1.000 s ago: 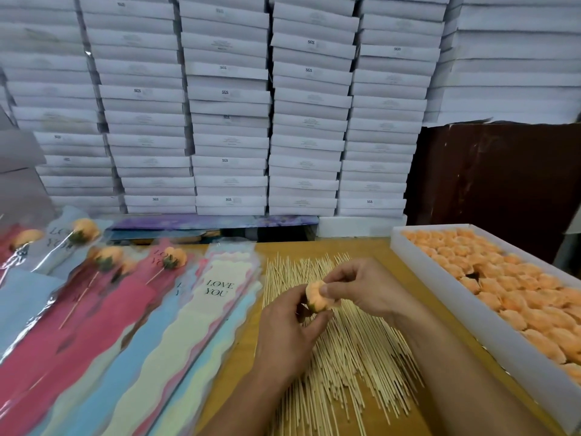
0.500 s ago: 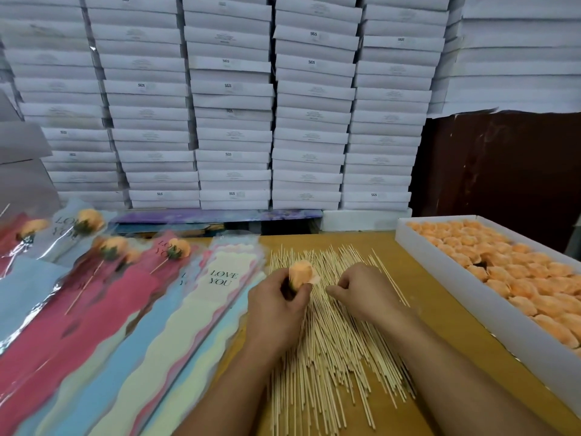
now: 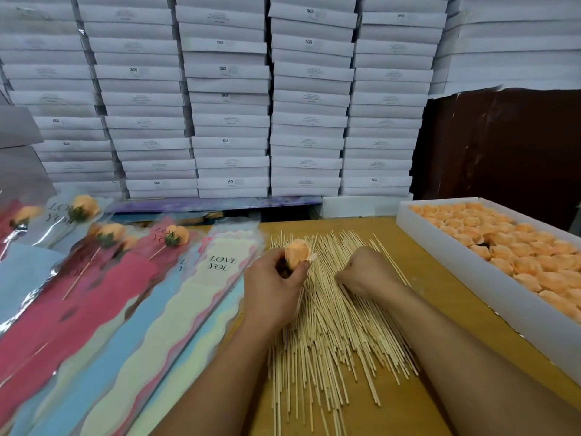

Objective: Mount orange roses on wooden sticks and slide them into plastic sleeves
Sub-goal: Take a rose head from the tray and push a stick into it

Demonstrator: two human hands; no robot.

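My left hand (image 3: 272, 286) grips an orange rose (image 3: 297, 253) by its base, bloom up, over the left side of a spread pile of wooden sticks (image 3: 330, 316) on the wooden table. My right hand (image 3: 366, 273) rests knuckles-up on the sticks, fingers curled down into them; whether it pinches a stick is hidden. A white box (image 3: 465, 269) full of orange roses (image 3: 515, 247) stands at the right. Plastic sleeves (image 3: 201, 297) printed "LOVE YOU" lie fanned out at the left, and a few sleeves further left hold mounted roses (image 3: 176, 236).
Tall stacks of white flat boxes (image 3: 229, 99) form a wall behind the table. A dark brown panel (image 3: 503, 146) stands at the back right. Bare wooden tabletop (image 3: 440, 297) shows between the sticks and the rose box.
My right hand let go of the rose and dropped onto the stick pile. My left hand kept the rose and shifted it slightly left and away from me.
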